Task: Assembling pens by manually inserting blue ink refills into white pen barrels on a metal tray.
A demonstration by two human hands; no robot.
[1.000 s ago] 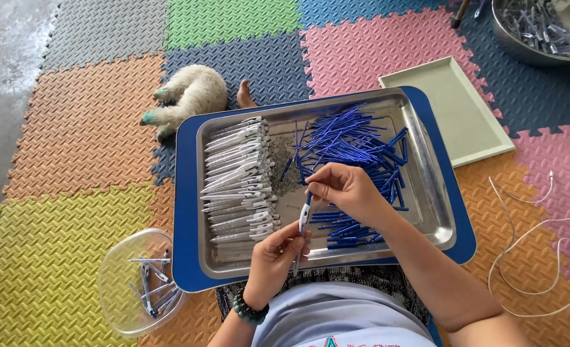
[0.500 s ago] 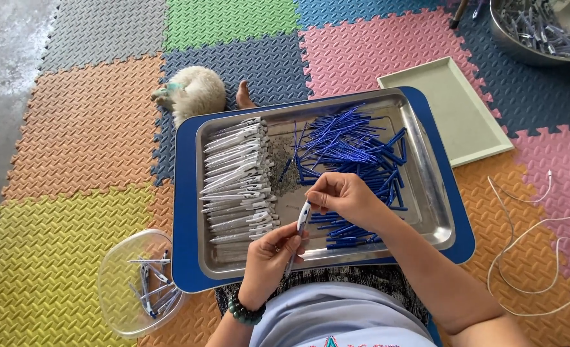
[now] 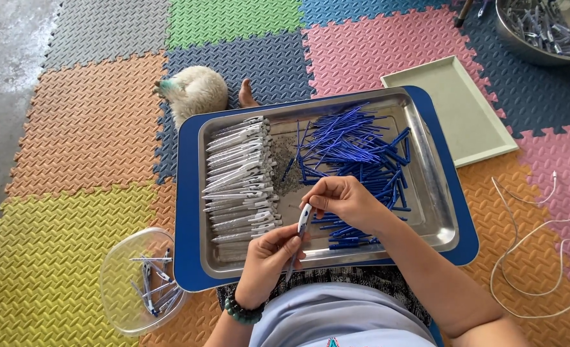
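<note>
Both hands meet just below the centre of the frame, over the near edge of a steel tray [image 3: 436, 212] that sits inside a blue tray [image 3: 185, 257]. The left hand [image 3: 269, 260] is closed around the lower part of a white pen barrel [image 3: 303, 222], and the right hand [image 3: 343, 202] pinches its upper end from above — fingers curled narrow, tips together on the pen. Whether a blue piece is already between those fingertips cannot be told; they hide it.

By my reading the step in hand is assembly of one pen: barrel gripped, upper end being fitted or pressed home. The supplies lie close. A row of white pen barrels [image 3: 240, 180] fills the left half of the steel tray, a loose heap of blue pen parts [image 3: 356, 151] the right half, with a scatter of tiny grey bits [image 3: 282, 170] between them.

The next move calls for a straight push along the barrel's axis with the left hand holding firm — a tilt would likely jam the thin part.

At lower left a clear plastic bowl [image 3: 121, 283] on the foam floor mats [image 3: 86, 128] holds a few pens [image 3: 153, 283]. An empty pale green tray [image 3: 452, 109] lies at upper right, beside a steel bowl [image 3: 542, 26] of more pen parts.
</note>
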